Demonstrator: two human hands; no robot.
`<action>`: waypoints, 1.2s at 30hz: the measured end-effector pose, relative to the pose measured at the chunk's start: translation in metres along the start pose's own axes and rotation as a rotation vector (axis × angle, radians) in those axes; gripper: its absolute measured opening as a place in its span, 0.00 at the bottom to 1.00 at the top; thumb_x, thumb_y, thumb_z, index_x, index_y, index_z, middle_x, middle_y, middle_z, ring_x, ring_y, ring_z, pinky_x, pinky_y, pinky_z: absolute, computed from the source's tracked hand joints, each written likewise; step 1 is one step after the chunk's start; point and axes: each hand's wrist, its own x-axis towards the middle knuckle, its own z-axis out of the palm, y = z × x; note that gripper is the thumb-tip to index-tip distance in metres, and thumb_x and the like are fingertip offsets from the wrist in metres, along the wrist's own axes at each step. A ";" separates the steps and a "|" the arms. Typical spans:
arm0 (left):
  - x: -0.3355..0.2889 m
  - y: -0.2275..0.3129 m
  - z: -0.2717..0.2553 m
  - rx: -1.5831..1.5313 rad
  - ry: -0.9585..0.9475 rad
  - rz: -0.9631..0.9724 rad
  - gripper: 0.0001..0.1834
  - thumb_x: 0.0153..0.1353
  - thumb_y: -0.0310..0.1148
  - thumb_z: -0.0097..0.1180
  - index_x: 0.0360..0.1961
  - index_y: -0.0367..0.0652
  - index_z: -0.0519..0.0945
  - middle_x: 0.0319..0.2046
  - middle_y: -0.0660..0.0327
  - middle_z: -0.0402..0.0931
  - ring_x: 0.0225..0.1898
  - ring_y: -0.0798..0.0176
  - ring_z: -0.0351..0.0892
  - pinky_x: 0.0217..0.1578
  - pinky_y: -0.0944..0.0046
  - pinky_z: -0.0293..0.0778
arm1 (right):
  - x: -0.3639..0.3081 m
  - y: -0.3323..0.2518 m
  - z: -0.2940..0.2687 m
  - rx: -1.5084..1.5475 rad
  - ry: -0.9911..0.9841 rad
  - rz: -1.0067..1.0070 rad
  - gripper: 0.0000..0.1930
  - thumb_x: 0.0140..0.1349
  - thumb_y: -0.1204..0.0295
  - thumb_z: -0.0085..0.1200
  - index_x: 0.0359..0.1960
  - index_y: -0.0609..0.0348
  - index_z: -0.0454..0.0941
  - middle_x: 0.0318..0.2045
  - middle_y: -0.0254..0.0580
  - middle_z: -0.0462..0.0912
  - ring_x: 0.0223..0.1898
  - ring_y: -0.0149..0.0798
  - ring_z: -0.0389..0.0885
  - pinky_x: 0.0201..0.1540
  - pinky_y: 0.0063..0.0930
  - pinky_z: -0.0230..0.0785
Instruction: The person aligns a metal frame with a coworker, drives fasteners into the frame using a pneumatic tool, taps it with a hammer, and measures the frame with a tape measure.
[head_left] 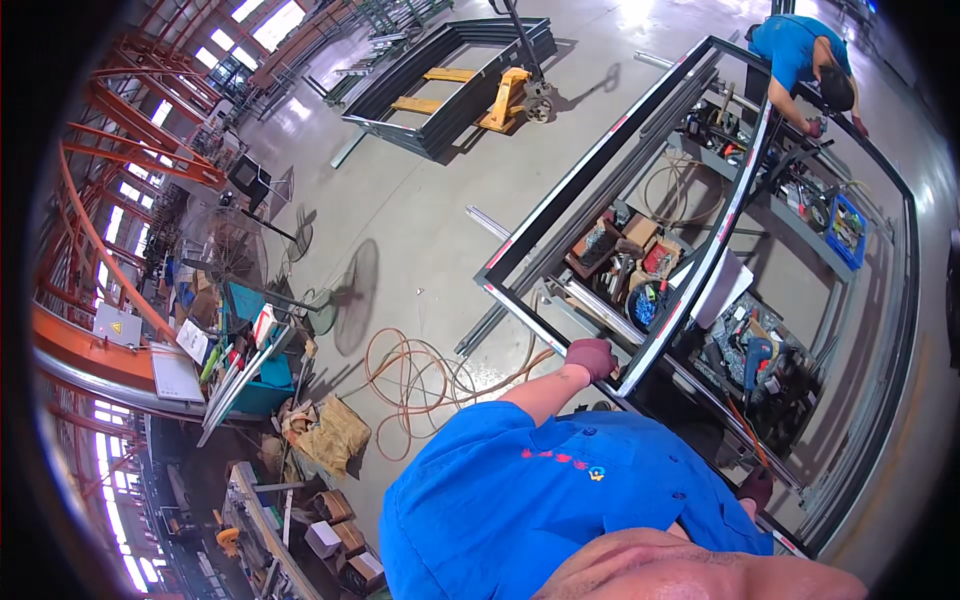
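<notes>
A large black metal frame point(600, 150) with a dividing bar point(715, 235) lies flat in front of me across a work stand. My left hand point(592, 358), in a dark red glove, is closed on the near side of the frame, just left of where the dividing bar meets it. Farther right, my right hand point(757, 487), also gloved, is at the same near side, partly hidden by my body; its fingers do not show clearly. Below the frame, a blue power drill point(758, 358) rests among loose hardware on the stand's shelf.
Across the frame a co-worker in blue point(790, 50) bends over its far end. Boxes of fittings point(650, 250) and a blue crate point(848, 232) sit beneath. A hose point(410, 385) coils on the floor at left, near a standing fan point(355, 295). Stacked frames point(440, 130) lie beyond.
</notes>
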 end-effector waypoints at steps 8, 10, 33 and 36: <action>0.000 0.001 0.001 0.008 -0.006 -0.009 0.30 0.78 0.57 0.50 0.51 0.45 0.93 0.53 0.48 0.92 0.56 0.41 0.91 0.58 0.44 0.84 | 0.001 -0.002 -0.003 0.008 -0.039 0.010 0.23 0.76 0.52 0.53 0.48 0.58 0.90 0.49 0.60 0.91 0.54 0.68 0.88 0.55 0.59 0.79; 0.000 0.001 -0.001 0.013 -0.023 -0.004 0.30 0.78 0.58 0.49 0.52 0.45 0.93 0.53 0.48 0.92 0.56 0.41 0.91 0.58 0.44 0.84 | 0.000 -0.002 -0.002 -0.003 -0.015 0.010 0.22 0.76 0.52 0.53 0.48 0.58 0.89 0.48 0.60 0.91 0.54 0.68 0.88 0.54 0.59 0.79; 0.006 0.000 0.009 -0.023 0.050 -0.028 0.23 0.67 0.52 0.62 0.47 0.47 0.95 0.49 0.50 0.93 0.53 0.44 0.93 0.54 0.46 0.85 | -0.001 -0.006 -0.008 -0.013 -0.042 0.030 0.22 0.76 0.52 0.53 0.50 0.58 0.90 0.50 0.60 0.91 0.55 0.68 0.88 0.55 0.58 0.80; 0.002 0.001 0.004 -0.015 0.047 -0.016 0.23 0.67 0.52 0.63 0.47 0.46 0.95 0.49 0.50 0.93 0.53 0.44 0.93 0.54 0.46 0.85 | 0.001 -0.003 -0.004 -0.011 -0.033 0.013 0.22 0.76 0.52 0.53 0.50 0.58 0.90 0.50 0.60 0.91 0.55 0.68 0.88 0.55 0.57 0.80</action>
